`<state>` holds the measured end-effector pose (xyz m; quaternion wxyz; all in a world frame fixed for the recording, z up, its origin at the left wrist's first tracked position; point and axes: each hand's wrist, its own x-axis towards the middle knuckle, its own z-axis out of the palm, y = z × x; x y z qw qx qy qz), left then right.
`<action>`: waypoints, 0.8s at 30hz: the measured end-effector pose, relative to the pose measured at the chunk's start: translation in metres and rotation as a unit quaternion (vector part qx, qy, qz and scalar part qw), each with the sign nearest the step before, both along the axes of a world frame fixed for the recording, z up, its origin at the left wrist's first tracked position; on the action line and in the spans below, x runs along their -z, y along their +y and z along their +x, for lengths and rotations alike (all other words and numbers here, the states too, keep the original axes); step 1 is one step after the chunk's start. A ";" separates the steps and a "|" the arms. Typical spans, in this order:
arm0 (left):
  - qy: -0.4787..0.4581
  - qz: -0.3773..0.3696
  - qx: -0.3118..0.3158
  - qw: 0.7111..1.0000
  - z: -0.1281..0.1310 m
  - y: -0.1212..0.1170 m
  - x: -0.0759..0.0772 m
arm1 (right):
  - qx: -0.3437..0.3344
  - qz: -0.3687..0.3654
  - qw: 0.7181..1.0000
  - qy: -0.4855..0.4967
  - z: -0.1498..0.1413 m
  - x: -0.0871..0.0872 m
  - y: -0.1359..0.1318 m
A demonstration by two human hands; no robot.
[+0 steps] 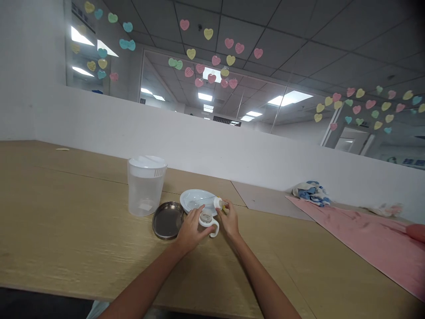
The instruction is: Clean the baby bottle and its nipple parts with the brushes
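Now, left hand [190, 231]: handled bottle [206, 217] is gripped, best held upright
Right hand [231, 221]: white cap [218, 203] is pinched, best held level

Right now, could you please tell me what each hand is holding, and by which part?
The left hand holds the bottle around its top, near the handle; the right hand holds the white cap, apparently by its narrow end.

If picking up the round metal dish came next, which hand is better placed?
Probably the left hand, beside the metal dish, though holding the handled cup. The right hand, gripping a white cap, is farther off.
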<state>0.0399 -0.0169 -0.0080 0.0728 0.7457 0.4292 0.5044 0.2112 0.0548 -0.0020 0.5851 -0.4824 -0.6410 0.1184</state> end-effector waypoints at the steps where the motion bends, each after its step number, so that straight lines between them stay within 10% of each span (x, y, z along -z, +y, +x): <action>1: -0.001 0.001 0.000 1.000 0.000 0.000 0.000 | 0.021 0.006 1.000 -0.015 0.001 0.000 -0.001; 18: -0.004 0.010 0.002 1.000 0.001 -0.001 -0.002 | 0.038 0.008 0.988 -0.152 -0.002 -0.005 -0.008; 24: -0.002 0.009 0.000 1.000 0.001 -0.001 -0.001 | 0.067 0.062 0.994 -0.058 -0.001 -0.012 -0.010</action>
